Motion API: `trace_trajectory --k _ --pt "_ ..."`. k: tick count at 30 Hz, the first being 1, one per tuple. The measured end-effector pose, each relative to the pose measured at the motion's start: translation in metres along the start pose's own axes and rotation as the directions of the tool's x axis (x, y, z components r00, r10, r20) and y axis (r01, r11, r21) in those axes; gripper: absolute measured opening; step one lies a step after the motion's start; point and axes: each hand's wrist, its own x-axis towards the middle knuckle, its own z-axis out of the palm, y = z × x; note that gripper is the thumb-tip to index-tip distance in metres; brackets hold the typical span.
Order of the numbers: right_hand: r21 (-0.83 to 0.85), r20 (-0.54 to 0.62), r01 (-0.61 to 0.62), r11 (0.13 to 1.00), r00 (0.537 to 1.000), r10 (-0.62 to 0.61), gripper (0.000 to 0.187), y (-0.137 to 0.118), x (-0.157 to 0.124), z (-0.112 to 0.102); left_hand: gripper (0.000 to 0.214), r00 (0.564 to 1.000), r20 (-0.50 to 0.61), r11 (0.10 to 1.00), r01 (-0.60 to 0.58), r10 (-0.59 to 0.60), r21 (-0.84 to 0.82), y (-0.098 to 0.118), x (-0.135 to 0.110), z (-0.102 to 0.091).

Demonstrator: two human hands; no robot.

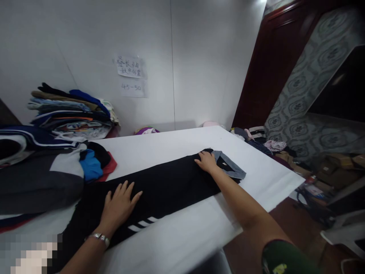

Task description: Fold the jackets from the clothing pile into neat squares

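A long black garment (pixel 165 186) with white stripes near its lower edge lies folded lengthwise across the white table (pixel 176 236). Its grey collar (pixel 230 167) shows at the far right end. My left hand (pixel 119 203) lies flat on the black cloth with fingers spread, a bracelet on the wrist. My right hand (pixel 207 160) rests open and flat on the garment just beside the collar.
A pile of loose clothes (pixel 42 167) covers the table's left side, and a folded stack (pixel 71 112) stands behind it by the wall. More clothes and boxes (pixel 288 156) lie on the floor at the right. Paper notes (pixel 131 76) hang on the wall.
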Motion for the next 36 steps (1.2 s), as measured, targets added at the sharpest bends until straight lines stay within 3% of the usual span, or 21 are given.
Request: trace_trajectory --k 3,6,9,15,20,22,24,28,31,36 --pt "0.002 -0.019 -0.038 0.999 0.999 0.038 0.057 0.012 0.028 -0.005 0.047 0.999 0.021 0.999 -0.042 0.043 -0.010 -0.004 -0.004 0.009" --pt "-0.006 0.138 -0.153 0.988 0.979 0.152 0.065 0.034 0.044 0.002 0.047 0.999 0.019 0.999 -0.045 0.045 0.006 -0.004 -0.006 0.006" --pt "-0.033 0.271 -0.247 0.969 0.930 0.246 0.065 0.057 0.041 0.019 0.047 0.998 0.052 0.997 -0.039 0.036 0.064 -0.002 -0.006 0.003" --pt "-0.016 0.222 -0.288 0.957 0.933 0.284 0.067 0.070 0.026 0.046 0.047 0.999 0.040 1.000 0.005 -0.006 0.023 -0.002 -0.003 0.009" --pt "-0.016 0.266 -0.276 0.961 0.925 0.271 0.066 0.071 0.031 0.034 0.059 0.994 0.026 0.994 0.105 -0.105 -0.019 0.003 0.000 0.006" --pt "-0.025 0.285 -0.269 0.963 0.921 0.264 0.065 0.067 0.032 0.024 0.061 0.994 0.022 0.994 0.107 -0.106 -0.038 0.006 -0.001 0.003" --pt "-0.033 0.228 -0.228 0.973 0.946 0.230 0.064 0.056 0.027 0.015 0.062 0.993 0.022 0.992 0.116 -0.115 -0.057 0.007 -0.001 0.002" --pt "-0.002 0.068 0.016 1.000 0.998 -0.016 0.064 0.018 -0.003 0.019 0.061 0.992 0.012 0.988 0.125 -0.124 -0.086 0.008 -0.001 0.003" --pt "0.045 0.144 0.093 0.995 0.985 -0.098 0.064 -0.002 -0.030 0.036 0.062 0.992 0.017 0.987 0.124 -0.123 -0.104 0.008 -0.001 0.002" --pt "0.102 0.254 0.024 0.995 0.966 -0.049 0.064 -0.006 -0.042 0.042 0.063 0.991 0.042 0.984 0.131 -0.127 -0.123 0.009 -0.002 -0.002"
